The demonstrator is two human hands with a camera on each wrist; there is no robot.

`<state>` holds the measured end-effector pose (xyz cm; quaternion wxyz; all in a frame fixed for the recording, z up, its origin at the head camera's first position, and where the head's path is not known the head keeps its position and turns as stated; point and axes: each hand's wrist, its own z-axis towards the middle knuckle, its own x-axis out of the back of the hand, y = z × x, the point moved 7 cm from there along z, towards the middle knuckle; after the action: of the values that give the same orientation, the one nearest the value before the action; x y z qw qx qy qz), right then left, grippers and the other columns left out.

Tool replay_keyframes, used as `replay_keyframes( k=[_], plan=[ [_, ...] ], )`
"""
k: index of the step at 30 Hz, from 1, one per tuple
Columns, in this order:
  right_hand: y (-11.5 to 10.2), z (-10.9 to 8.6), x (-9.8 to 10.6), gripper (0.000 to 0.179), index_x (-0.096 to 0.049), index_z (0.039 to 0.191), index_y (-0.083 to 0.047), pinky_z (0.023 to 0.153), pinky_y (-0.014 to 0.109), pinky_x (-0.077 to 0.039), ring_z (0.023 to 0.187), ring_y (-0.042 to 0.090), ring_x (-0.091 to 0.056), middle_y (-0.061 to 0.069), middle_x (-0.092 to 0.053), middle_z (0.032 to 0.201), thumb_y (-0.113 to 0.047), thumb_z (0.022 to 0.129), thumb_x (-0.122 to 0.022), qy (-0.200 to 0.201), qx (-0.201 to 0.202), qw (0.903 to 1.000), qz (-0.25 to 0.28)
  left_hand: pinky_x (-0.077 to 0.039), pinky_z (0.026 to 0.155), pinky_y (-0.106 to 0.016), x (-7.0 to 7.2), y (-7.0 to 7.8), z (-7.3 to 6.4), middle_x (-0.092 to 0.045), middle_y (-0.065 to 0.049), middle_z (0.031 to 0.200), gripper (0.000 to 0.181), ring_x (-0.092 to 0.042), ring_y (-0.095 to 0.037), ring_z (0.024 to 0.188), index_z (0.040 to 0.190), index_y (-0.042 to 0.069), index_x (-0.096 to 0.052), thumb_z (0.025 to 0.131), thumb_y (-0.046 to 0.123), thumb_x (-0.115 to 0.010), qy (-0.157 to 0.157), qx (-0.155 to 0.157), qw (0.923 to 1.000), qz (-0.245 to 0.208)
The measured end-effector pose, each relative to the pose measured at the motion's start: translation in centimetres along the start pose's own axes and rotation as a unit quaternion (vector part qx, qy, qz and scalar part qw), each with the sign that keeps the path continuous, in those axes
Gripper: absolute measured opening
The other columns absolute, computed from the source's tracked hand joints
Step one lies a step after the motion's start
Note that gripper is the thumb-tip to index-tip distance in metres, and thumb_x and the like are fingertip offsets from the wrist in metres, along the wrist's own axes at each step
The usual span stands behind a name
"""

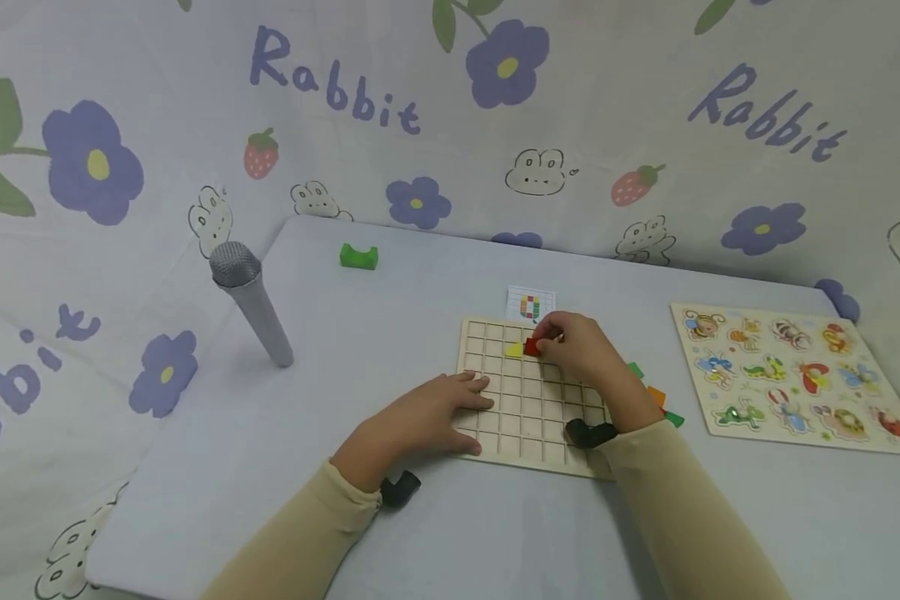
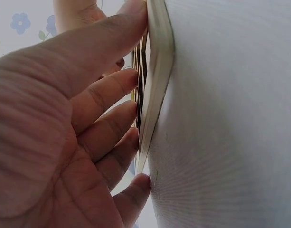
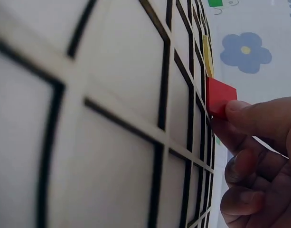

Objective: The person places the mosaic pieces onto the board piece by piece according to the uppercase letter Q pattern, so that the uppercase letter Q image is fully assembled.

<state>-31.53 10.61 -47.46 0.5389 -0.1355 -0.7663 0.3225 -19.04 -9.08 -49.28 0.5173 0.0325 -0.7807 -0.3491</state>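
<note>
A wooden grid board (image 1: 521, 408) lies on the white table in front of me. My left hand (image 1: 423, 417) rests on its left side with the fingers fairly straight; in the left wrist view the fingertips touch the board's face and edge. Between thumb and index finger, my right hand (image 1: 581, 346) pinches a red square tile (image 3: 220, 97), held tilted at a cell in the upper rows. Just left of that tile, a yellow piece (image 1: 515, 350) sits in the grid. Behind the board lies a small card (image 1: 531, 302) printed with a coloured-block pattern, partly hidden by my right hand.
Loose green tiles (image 1: 673, 418) and an orange tile (image 1: 656, 397) lie right of the board, partly behind my right forearm. Farther right is an insect puzzle board (image 1: 795, 375). A grey microphone (image 1: 255, 304) stands at left; a green notched block (image 1: 358, 257) sits at the back.
</note>
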Motion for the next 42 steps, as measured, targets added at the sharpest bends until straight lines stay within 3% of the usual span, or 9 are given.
replay_keyframes(
  k=[11, 16, 21, 25, 30, 34, 42],
  plan=[
    [0.5, -0.2, -0.3, 0.013, -0.077, 0.112, -0.008, 0.083, 0.037, -0.052, 0.095, 0.026, -0.061, 0.011, -0.073, 0.108, -0.015, 0.107, -0.067, 0.001, 0.009, 0.9999, -0.012, -0.021, 0.139, -0.044, 0.0, 0.4, 0.2, -0.042, 0.002, 0.175, 0.069, -0.028, -0.019, 0.168, 0.155, 0.019, -0.064, 0.092, 0.033, -0.090, -0.005, -0.002, 1.0000, -0.003],
    [1.2, -1.7, 1.7, 0.019, -0.076, 0.120, -0.007, 0.078, 0.035, -0.052, 0.093, 0.027, -0.060, 0.013, -0.071, 0.115, -0.018, 0.109, -0.066, 0.032, 0.014, 0.9994, -0.003, -0.021, 0.139, -0.045, -0.1, 0.6, 0.3, -0.042, 0.002, 0.175, 0.069, -0.028, -0.020, 0.168, 0.155, 0.020, -0.064, 0.092, 0.033, -0.090, -0.005, -0.002, 1.0000, -0.002],
    [4.9, -4.8, 5.5, 0.028, -0.072, 0.132, -0.006, 0.073, 0.033, -0.052, 0.095, 0.028, -0.058, 0.016, -0.069, 0.121, -0.023, 0.111, -0.064, 0.085, -0.023, 0.9961, -0.002, -0.022, 0.139, -0.044, 0.0, 0.7, 0.3, -0.042, 0.003, 0.175, 0.069, -0.027, -0.020, 0.168, 0.155, 0.020, -0.064, 0.092, 0.032, -0.090, -0.005, 0.007, 1.0000, -0.001],
    [8.9, -7.5, 7.0, 0.033, -0.071, 0.136, -0.005, 0.068, 0.033, -0.051, 0.095, 0.029, -0.057, 0.018, -0.067, 0.122, -0.026, 0.111, -0.063, 0.087, -0.070, 0.9935, -0.022, -0.023, 0.139, -0.044, 0.1, 0.8, 0.2, -0.041, 0.004, 0.175, 0.069, -0.028, -0.020, 0.168, 0.155, 0.020, -0.064, 0.092, 0.032, -0.090, -0.003, 0.017, 0.9998, 0.003],
    [11.5, -9.4, 6.4, 0.035, -0.074, 0.132, -0.002, 0.070, 0.034, -0.049, 0.098, 0.032, -0.057, 0.022, -0.066, 0.123, -0.026, 0.106, -0.072, 0.058, -0.069, 0.9945, -0.053, -0.023, 0.139, -0.045, 0.3, 0.6, -0.1, -0.042, 0.004, 0.175, 0.070, -0.027, -0.021, 0.168, 0.154, 0.020, -0.065, 0.091, 0.031, -0.091, 0.003, 0.025, 0.9997, -0.001],
    [11.7, -9.9, 5.9, 0.035, -0.075, 0.130, 0.000, 0.073, 0.035, -0.048, 0.098, 0.032, -0.058, 0.022, -0.066, 0.122, -0.021, 0.102, -0.078, 0.066, -0.052, 0.9943, -0.065, -0.022, 0.139, -0.045, 0.2, 0.4, 0.0, -0.042, 0.004, 0.175, 0.070, -0.028, -0.021, 0.168, 0.154, 0.020, -0.065, 0.090, 0.031, -0.092, 0.003, 0.021, 0.9998, -0.001],
    [12.3, -10.1, 5.7, 0.033, -0.070, 0.128, 0.000, 0.070, 0.036, -0.048, 0.094, 0.031, -0.055, 0.020, -0.064, 0.115, -0.019, 0.102, -0.078, 0.073, -0.072, 0.9938, -0.044, -0.021, 0.139, -0.044, -0.4, 0.2, 0.4, -0.041, 0.005, 0.175, 0.072, -0.027, -0.019, 0.168, 0.155, 0.021, -0.064, 0.090, 0.033, -0.092, 0.001, 0.019, 0.9998, -0.002]
  ],
)
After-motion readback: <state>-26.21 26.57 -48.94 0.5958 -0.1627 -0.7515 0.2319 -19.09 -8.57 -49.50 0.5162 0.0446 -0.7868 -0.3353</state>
